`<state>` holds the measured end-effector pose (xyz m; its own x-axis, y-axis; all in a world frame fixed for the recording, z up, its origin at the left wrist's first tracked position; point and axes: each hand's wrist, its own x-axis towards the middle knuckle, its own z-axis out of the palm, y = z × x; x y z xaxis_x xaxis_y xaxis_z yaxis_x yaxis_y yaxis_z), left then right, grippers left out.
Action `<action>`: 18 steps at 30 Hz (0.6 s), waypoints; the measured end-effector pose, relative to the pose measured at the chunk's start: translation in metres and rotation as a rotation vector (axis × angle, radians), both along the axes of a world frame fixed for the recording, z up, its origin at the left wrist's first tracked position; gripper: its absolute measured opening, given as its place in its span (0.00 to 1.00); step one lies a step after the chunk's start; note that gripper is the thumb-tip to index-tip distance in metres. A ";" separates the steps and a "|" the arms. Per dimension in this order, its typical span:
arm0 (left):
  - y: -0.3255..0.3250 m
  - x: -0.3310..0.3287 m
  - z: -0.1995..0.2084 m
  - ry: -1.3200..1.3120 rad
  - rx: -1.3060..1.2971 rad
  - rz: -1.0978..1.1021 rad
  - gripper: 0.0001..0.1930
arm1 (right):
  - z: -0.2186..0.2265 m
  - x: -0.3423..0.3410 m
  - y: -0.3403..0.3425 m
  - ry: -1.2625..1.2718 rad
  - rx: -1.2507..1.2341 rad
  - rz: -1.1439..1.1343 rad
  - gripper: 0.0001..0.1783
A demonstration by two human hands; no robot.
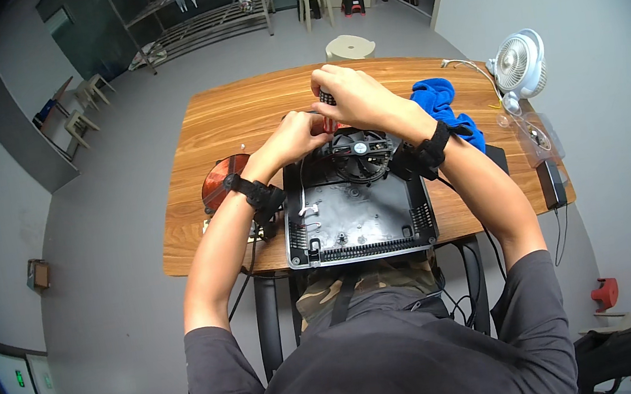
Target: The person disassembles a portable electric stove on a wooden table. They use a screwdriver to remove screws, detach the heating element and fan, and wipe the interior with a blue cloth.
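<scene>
Step in hand: hand-tool work at the far end of the black appliance housing (pixel 365 210), likely driving or loosening a fastener. The housing sits open side up at the counter's (pixel 240 107) near edge, centre, its cooling fan (pixel 360 148) toward the far side.

Right hand (pixel 349 90): grip closed round the black upper part of a red-and-black hand tool (pixel 327 100), which stands roughly upright. Left hand (pixel 293 138): fingers bunched beside the tool's red lower part; can't tell if that grip pinches the tool or something below it. Tip hidden, so no read on bit or seating.

Next move calls for an upright tool, steady downward pressure, a small wrist turn and the left fingers as guide. Watch for slipping into the fan blades or snagging the white lead (pixel 302 199) on the housing's left.

Copper coil (pixel 224 183) lies left, apart from the housing; blue cloth (pixel 437 101) far right.
</scene>
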<state>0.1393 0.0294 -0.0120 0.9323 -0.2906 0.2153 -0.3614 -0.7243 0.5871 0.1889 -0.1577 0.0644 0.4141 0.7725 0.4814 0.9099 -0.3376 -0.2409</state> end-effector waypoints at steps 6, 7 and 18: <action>-0.003 -0.001 0.005 0.020 0.023 0.020 0.09 | -0.001 0.001 0.000 -0.004 -0.011 -0.003 0.16; -0.002 -0.001 0.002 0.014 0.018 0.015 0.09 | -0.001 0.001 0.000 -0.006 -0.009 -0.003 0.16; -0.001 -0.001 -0.001 -0.008 -0.036 -0.005 0.09 | -0.001 0.001 -0.001 -0.002 -0.001 0.000 0.16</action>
<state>0.1382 0.0285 -0.0127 0.9291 -0.2867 0.2334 -0.3696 -0.7009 0.6100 0.1896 -0.1587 0.0636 0.4130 0.7732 0.4812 0.9105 -0.3378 -0.2385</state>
